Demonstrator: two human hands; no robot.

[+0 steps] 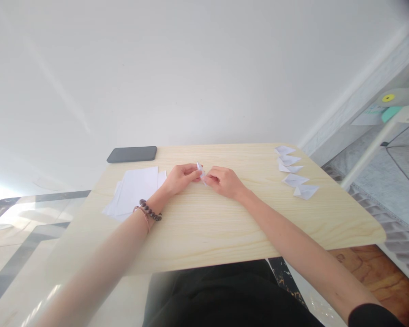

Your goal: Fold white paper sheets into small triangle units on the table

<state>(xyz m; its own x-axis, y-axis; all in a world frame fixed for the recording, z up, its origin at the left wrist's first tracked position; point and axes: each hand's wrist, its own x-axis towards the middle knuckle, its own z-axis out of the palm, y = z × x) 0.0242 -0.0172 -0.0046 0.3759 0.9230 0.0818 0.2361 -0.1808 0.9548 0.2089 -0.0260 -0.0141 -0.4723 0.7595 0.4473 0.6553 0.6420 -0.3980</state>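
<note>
A small folded piece of white paper [200, 167] stands between my hands above the middle of the table. My left hand [182, 178] pinches it from the left, thumb towards me. From the other side, the fingertips of my right hand [225, 180] close on its lower right part. The paper's exact folds are too small to make out. On the right of the table, several folded paper boats [295, 180] lie in a column running from back to front. A loose stack of white paper sheets [138, 190] lies left of my left hand, partly under that wrist.
A dark phone [132, 154] lies flat at the table's back left corner. The pale wooden table [204, 236] meets a white wall [204, 72] at the back. A white metal frame [371, 147] stands beyond the table's right edge.
</note>
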